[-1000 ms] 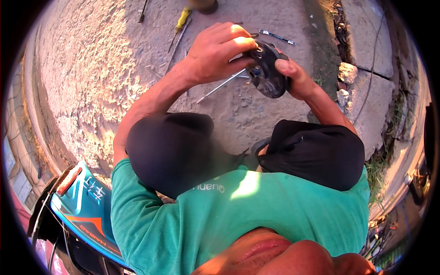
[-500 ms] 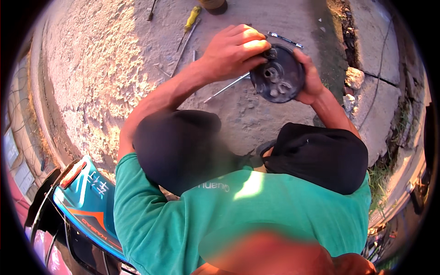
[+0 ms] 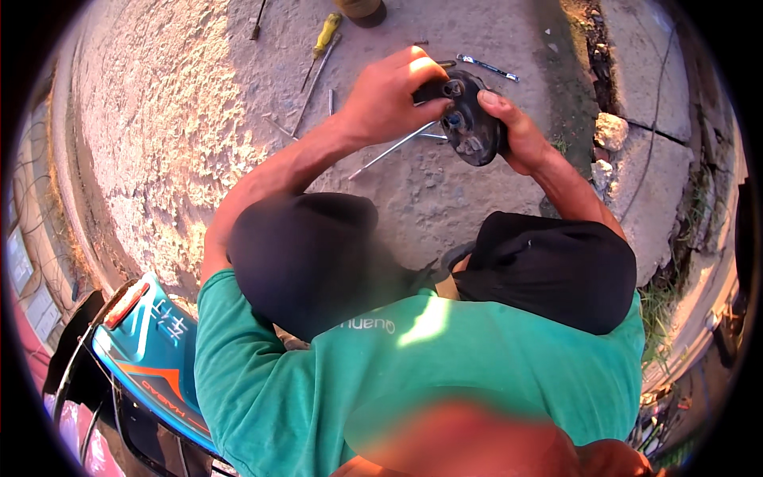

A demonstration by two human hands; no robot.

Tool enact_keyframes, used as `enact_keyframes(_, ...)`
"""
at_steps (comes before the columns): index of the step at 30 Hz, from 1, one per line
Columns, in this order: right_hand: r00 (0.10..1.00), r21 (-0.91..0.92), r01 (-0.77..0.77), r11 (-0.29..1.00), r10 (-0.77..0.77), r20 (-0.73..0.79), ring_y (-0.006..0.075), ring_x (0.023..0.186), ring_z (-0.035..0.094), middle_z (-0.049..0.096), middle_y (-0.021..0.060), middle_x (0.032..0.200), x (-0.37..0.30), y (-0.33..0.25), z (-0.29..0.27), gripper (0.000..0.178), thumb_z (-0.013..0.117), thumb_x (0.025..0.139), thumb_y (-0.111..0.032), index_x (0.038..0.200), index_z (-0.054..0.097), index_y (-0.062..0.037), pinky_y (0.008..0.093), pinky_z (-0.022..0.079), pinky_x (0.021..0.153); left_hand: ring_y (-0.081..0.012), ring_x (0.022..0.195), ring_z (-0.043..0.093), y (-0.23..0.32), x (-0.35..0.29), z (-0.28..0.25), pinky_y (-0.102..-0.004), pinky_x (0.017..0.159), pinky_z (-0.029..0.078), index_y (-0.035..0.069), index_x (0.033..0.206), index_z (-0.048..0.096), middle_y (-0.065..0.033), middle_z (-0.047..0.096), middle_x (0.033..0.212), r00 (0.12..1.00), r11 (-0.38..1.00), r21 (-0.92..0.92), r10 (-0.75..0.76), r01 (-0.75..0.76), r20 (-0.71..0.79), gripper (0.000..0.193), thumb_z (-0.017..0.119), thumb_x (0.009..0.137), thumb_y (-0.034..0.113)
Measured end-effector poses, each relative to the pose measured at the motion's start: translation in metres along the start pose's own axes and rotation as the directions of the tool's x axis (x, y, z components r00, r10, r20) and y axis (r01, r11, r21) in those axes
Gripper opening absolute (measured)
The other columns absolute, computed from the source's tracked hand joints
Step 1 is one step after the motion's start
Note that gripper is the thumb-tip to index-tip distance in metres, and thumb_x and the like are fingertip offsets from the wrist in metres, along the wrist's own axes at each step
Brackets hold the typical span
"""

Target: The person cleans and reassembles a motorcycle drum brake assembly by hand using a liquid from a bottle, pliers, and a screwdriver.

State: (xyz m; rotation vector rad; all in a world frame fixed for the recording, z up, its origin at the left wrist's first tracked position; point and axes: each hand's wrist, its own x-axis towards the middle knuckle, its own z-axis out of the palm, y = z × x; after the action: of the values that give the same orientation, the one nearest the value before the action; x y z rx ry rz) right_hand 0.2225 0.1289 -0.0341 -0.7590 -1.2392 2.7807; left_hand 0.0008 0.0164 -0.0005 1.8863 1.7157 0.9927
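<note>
Over the ground in front of my knees I hold a round, dark metal part [image 3: 473, 127] with knobs and a hole on its face. My right hand [image 3: 520, 131] grips its right edge, thumb on the face and the other fingers mostly hidden behind. My left hand [image 3: 389, 91] is closed at its upper left, with a dark projecting piece of the part between thumb and fingers. The part is tilted, so its face shows as a narrow oval. Just beyond it lies a shiny wrench [image 3: 487, 68]. A thin metal rod [image 3: 393, 149] lies on the ground below my left hand.
A yellow-handled screwdriver [image 3: 326, 36], a long metal rod [image 3: 316, 86] and a short one [image 3: 331, 102] lie to the left. A brownish container [image 3: 362, 9] stands at the far edge. Broken concrete chunks [image 3: 610, 131] lie right; a blue panel [image 3: 151, 350] stands at my left side.
The round part has turned from nearly face-on to edge-tilted and moved slightly left. My right thumb has come onto its face. My left hand has shifted slightly left, still at the part.
</note>
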Motion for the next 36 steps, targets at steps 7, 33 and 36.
enact_keyframes(7, 0.996, 0.316, -0.077, 0.946, 0.063, 0.055, 0.0183, 0.111, 0.069, 0.069, 0.0076, 0.127, -0.006, -0.016, 0.012, 0.058, 0.046, 0.107, -0.053, 0.140, 0.055, -0.0064, 0.0384, 0.057, 0.098, -0.0312, 0.092, 0.068, 0.003, 0.004, 0.000, -0.0402, 0.078, 0.057, 0.007, 0.109, 0.069, -0.0108, 0.067, 0.100, 0.989, 0.986, -0.103, -0.126, 0.133, 0.075, 0.036, 0.082, 0.078, 0.019)
enact_keyframes(33, 0.996, 0.440, -0.078, 0.895, 0.054, 0.067, 0.0202, 0.115, 0.067, 0.067, 0.0081, 0.132, -0.005, -0.008, 0.018, 0.061, 0.042, 0.107, -0.055, 0.142, 0.055, -0.0071, 0.0411, 0.056, 0.101, -0.0337, 0.094, 0.065, -0.001, 0.004, 0.001, -0.0419, 0.079, 0.055, 0.005, 0.114, 0.066, -0.0131, 0.064, 0.105, 0.993, 0.993, 0.020, 0.119, -0.119, 0.027, 0.034, 0.079, 0.083, 0.013)
enact_keyframes(36, 0.995, 0.422, -0.070, 0.904, 0.035, 0.091, 0.0192, 0.114, 0.067, 0.067, 0.0073, 0.131, -0.006, -0.009, 0.017, 0.058, 0.045, 0.107, -0.053, 0.141, 0.055, -0.0066, 0.0399, 0.055, 0.101, -0.0339, 0.100, 0.065, 0.003, 0.005, -0.004, -0.0431, 0.082, 0.056, 0.007, 0.115, 0.066, -0.0113, 0.064, 0.107, 0.990, 0.990, 0.047, 0.130, -0.133, 0.057, 0.036, 0.079, 0.082, 0.016)
